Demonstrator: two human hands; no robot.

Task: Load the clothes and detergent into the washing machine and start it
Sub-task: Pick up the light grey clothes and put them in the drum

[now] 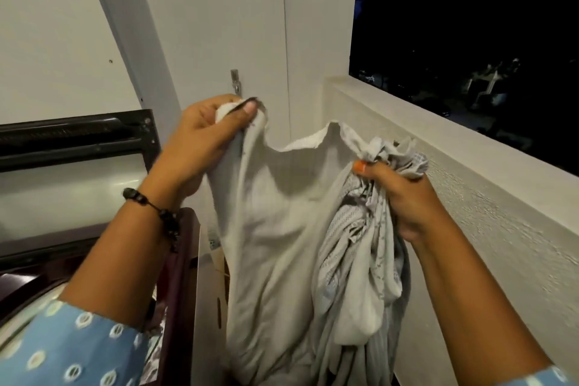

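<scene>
Lifting grey garment [275, 213] clear to load | our left hand [200, 138] pinches its edge | our right hand [404, 194] grips bunched patterned cloth [354, 229] | washing machine [62, 197] at left

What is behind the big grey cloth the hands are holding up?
Behind the grey cloth you can see a white wall with a metal hook above it. Anything lower down is covered by the cloth.

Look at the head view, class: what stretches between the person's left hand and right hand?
In the head view, a pale grey garment hangs between the left hand and right hand; each grips a bunched part of the cloth.
</scene>
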